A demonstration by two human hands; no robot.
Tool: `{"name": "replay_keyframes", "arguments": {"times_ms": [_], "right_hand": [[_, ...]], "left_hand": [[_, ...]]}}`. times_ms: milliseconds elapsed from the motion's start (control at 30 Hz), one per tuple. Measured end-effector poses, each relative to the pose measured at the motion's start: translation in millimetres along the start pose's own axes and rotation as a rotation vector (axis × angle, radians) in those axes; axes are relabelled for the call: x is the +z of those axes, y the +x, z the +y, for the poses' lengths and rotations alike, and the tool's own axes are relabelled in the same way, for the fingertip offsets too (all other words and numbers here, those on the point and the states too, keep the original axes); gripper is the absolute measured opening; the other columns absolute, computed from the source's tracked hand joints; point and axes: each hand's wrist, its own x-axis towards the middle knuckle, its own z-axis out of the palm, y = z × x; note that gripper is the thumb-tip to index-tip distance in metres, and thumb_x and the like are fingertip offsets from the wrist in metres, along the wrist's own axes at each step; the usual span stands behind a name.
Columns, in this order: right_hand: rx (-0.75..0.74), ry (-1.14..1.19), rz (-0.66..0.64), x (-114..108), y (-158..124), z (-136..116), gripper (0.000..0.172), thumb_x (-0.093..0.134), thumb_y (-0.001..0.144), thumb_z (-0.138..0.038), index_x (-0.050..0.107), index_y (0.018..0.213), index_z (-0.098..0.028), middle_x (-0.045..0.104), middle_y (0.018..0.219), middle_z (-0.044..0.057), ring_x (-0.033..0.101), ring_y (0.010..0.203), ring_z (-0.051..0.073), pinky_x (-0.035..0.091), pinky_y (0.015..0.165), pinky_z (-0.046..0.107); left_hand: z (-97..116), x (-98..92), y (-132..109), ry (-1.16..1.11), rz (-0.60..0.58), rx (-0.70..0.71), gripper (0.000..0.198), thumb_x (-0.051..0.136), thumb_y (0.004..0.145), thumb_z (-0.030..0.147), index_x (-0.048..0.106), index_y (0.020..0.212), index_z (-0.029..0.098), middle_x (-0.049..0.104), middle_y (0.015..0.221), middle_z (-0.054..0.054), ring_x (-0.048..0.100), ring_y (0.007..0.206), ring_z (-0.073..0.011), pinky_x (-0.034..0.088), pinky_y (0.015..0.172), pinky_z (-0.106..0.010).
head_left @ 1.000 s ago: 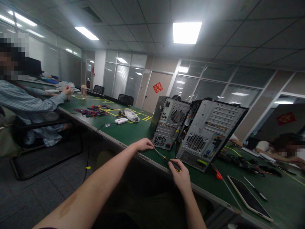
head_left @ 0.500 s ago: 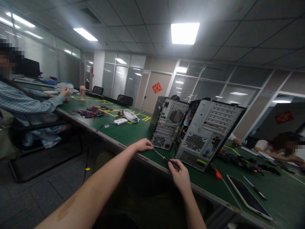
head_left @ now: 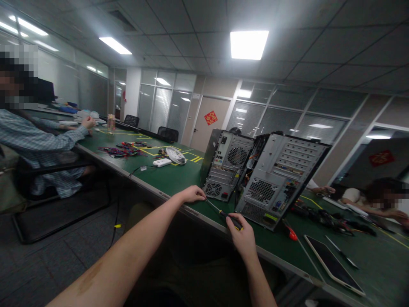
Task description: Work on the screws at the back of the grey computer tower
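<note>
My right hand point(head_left: 242, 232) is closed around the black and yellow handle of a screwdriver point(head_left: 213, 205). Its shaft slants up and left, over the green table's front edge. At the shaft's tip, my left hand point(head_left: 194, 194) pinches thumb and fingers together; whatever lies between them is too small to make out. Just beyond my hands stand two computer towers, their rear panels towards me. The smaller computer case point(head_left: 225, 164) is on the left, close to my left fingertips. To its right stands the larger computer case point(head_left: 271, 179), behind my right hand.
A red-tipped tool point(head_left: 291, 233), a phone-like tablet point(head_left: 334, 264) and a slim pen-like tool point(head_left: 341, 251) lie at the right. Black cables point(head_left: 329, 219) are behind them. Leftward are coloured wires point(head_left: 123, 150), a white power strip point(head_left: 162, 163) and a white round dish point(head_left: 175, 155). Other people sit at both sides.
Both my hands and the screwdriver stay almost still. The person at the left has leaned slightly to the right.
</note>
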Motion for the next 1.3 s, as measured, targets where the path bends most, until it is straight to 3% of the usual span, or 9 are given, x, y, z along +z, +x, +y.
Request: {"name": "replay_keyframes", "arguments": {"times_ms": [233, 500, 600, 767, 1000, 1300], "right_hand": [[-0.034, 0.009, 0.027, -0.6, 0.6, -4.8, 0.039, 0.063, 0.082, -0.057, 0.071, 0.089, -0.019, 0.073, 0.092, 0.009, 0.068, 0.093, 0.027, 0.051, 0.085, 0.036], [-0.011, 0.013, 0.025, -3.0, -0.9, -5.9, 0.041, 0.064, 0.082, -0.059, 0.072, 0.090, -0.019, 0.073, 0.089, 0.008, 0.068, 0.083, 0.025, 0.052, 0.078, 0.035], [-0.012, 0.026, 0.047, -6.5, -0.5, -6.8, 0.042, 0.065, 0.081, -0.060, 0.072, 0.089, -0.019, 0.073, 0.086, 0.008, 0.067, 0.078, 0.025, 0.052, 0.075, 0.035], [0.023, 0.016, 0.111, -24.7, 0.7, -1.7, 0.041, 0.066, 0.080, -0.058, 0.072, 0.090, -0.018, 0.071, 0.076, 0.006, 0.065, 0.070, 0.023, 0.052, 0.070, 0.034], [0.051, -0.069, 0.207, -52.5, 2.4, 15.7, 0.040, 0.068, 0.077, -0.057, 0.072, 0.085, -0.019, 0.068, 0.069, 0.005, 0.064, 0.067, 0.023, 0.050, 0.067, 0.034], [0.116, -0.023, 0.194, -50.5, 0.6, 17.6, 0.038, 0.067, 0.078, -0.055, 0.071, 0.088, -0.019, 0.067, 0.066, 0.003, 0.063, 0.065, 0.022, 0.049, 0.064, 0.032]], "left_hand": [[5.3, -1.9, -3.6, 0.043, -0.008, -0.025, 0.041, 0.081, 0.071, 0.043, 0.081, 0.101, 0.016, 0.062, 0.068, 0.002, 0.051, 0.062, -0.0108, 0.035, 0.060, -0.022], [15.7, 0.9, -6.0, 0.083, 0.046, -0.035, 0.032, 0.079, 0.074, 0.039, 0.082, 0.098, 0.017, 0.059, 0.067, 0.002, 0.051, 0.063, -0.0112, 0.034, 0.060, -0.023], [25.7, 4.4, -4.9, 0.097, 0.058, -0.040, 0.038, 0.080, 0.073, 0.043, 0.080, 0.101, 0.018, 0.061, 0.070, 0.002, 0.052, 0.063, -0.0113, 0.035, 0.060, -0.023], [46.1, 20.4, 6.8, 0.145, 0.075, -0.048, 0.043, 0.084, 0.069, 0.037, 0.078, 0.107, 0.017, 0.066, 0.074, 0.000, 0.058, 0.067, -0.0138, 0.041, 0.063, -0.023], [62.2, 50.4, 35.5, 0.085, 0.086, -0.061, 0.036, 0.081, 0.070, 0.024, 0.076, 0.105, 0.015, 0.071, 0.072, 0.000, 0.066, 0.070, -0.0160, 0.048, 0.068, -0.023], [52.8, 74.7, 35.6, -0.213, 0.144, -0.074, 0.045, 0.072, 0.069, 0.012, 0.072, 0.113, 0.013, 0.077, 0.082, -0.004, 0.071, 0.075, -0.0162, 0.054, 0.074, -0.024]]}}
